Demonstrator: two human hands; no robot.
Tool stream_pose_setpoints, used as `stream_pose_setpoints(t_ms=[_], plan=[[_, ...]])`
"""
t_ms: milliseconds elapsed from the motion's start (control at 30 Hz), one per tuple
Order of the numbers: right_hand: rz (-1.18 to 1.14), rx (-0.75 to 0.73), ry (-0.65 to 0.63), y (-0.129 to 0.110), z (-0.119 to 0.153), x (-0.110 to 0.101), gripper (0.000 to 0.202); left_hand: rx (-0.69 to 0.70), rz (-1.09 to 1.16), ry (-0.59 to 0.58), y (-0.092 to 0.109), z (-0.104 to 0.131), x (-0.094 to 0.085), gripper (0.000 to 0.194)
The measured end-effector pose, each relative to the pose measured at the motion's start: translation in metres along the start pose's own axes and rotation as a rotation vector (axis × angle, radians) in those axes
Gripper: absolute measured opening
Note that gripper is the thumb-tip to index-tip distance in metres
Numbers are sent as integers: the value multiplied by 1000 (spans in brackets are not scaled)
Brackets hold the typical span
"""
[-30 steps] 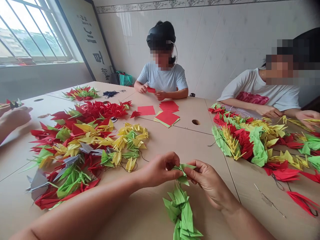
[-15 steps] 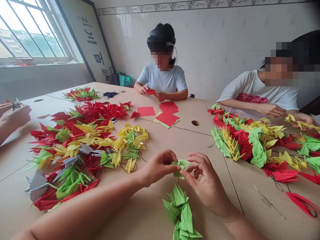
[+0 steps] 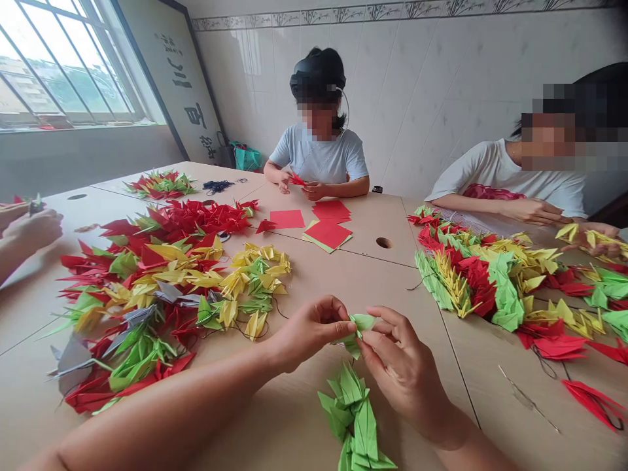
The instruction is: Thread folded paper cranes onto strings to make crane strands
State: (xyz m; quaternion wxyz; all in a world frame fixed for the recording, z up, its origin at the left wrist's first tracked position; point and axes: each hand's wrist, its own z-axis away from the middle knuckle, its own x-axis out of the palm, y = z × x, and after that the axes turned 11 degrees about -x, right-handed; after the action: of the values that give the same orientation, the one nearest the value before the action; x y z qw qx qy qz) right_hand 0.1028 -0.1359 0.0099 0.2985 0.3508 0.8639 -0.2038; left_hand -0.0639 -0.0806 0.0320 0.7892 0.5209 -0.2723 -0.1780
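Note:
A light green folded paper crane (image 3: 362, 322) is held up over the table between my two hands. My left hand (image 3: 314, 327) pinches its left side between thumb and fingers. From the right, my right hand (image 3: 405, 366) grips it with thumb and fingertips, which partly hide it. Just below lies a string of green paper cranes (image 3: 356, 418), with dark thread showing among the folds. A large pile of red, yellow, green and grey paper cranes (image 3: 161, 261) spreads to the left of my left forearm.
Red paper squares (image 3: 328, 234) lie mid-table near a hole (image 3: 384, 243). Strung cranes (image 3: 471, 278) cover the right side, with a thin metal needle (image 3: 527, 399) nearer me. One co-worker (image 3: 318, 150) folds red paper opposite; another (image 3: 515, 176) handles yellow cranes. A third person's hands (image 3: 29, 232) show at left.
My right fingers have shifted and closed in on the green crane, which has turned a little. The co-worker opposite has changed the shape of the red paper in their hands.

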Motion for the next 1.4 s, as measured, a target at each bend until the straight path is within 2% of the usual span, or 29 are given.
stream_pose_setpoints(t_ms=[300, 433, 533, 700, 800, 1067, 1300, 1400], plan=[[8, -114, -18, 5, 5, -2, 24, -2, 8, 5, -2, -1, 0, 30], [34, -152, -33, 5, 4, -4, 27, -11, 60, -36, -2, -1, 0, 29], [2, -119, -21, 2, 1, -4, 24, -11, 75, -42, -2, -2, -1, 30], [-183, 51, 2, -3, -7, -6, 16, 11, 23, 16, -1, -3, -3, 29], [-197, 110, -1, -3, -7, -6, 14, 20, -4, 34, 0, -3, -4, 30], [-126, 72, -6, -3, -7, -4, 12, 0, -12, 39, 1, -2, -3, 32], [-42, 65, 39, -2, -10, -8, 10, 56, -33, -64, 1, 1, -1, 24], [-48, 76, 47, -2, -9, -9, 10, 61, -32, -94, 1, 2, 1, 27]])
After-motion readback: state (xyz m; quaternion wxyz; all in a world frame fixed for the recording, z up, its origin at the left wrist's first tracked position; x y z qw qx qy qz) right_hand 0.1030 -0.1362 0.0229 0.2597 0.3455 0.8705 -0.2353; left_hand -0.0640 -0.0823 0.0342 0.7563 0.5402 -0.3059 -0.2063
